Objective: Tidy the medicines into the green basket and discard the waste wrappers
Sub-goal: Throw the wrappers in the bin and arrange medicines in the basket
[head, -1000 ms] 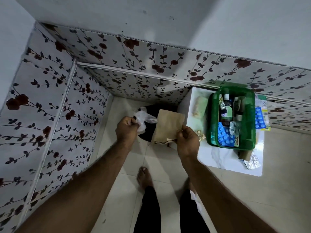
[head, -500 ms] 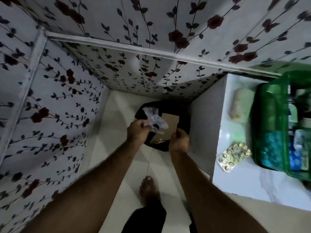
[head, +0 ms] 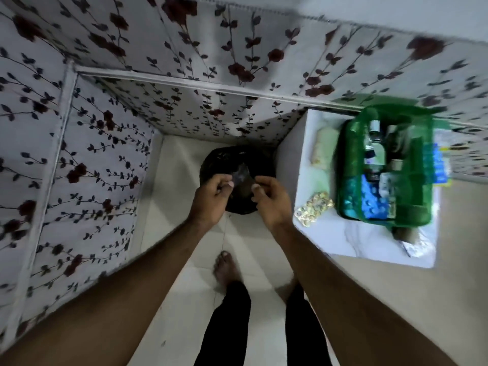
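A black bin (head: 232, 159) stands on the floor in the corner, left of the white table (head: 369, 244). My left hand (head: 211, 199) and my right hand (head: 272, 202) hover over its front rim, fingers loosely apart, holding nothing that I can see. Between them, down in the bin, lie a clear plastic wrapper (head: 241, 172) and a brown paper bag (head: 245, 188), both dim. The green basket (head: 343, 167) on the table holds bottles and blue blister strips. A gold blister strip (head: 314, 207) lies on the table left of the basket.
Flower-patterned panels close in the corner at the left and back. A pale packet (head: 323, 149) lies at the table's far left. Blue strips (head: 438, 165) sit right of the basket, and a foil wrapper (head: 417, 249) lies at the table's near edge. My bare feet stand on white tiles.
Both hands have let go: the plastic wrapper and the brown paper bag left my fingers and dropped into the black bin. My head has swung back to the right.
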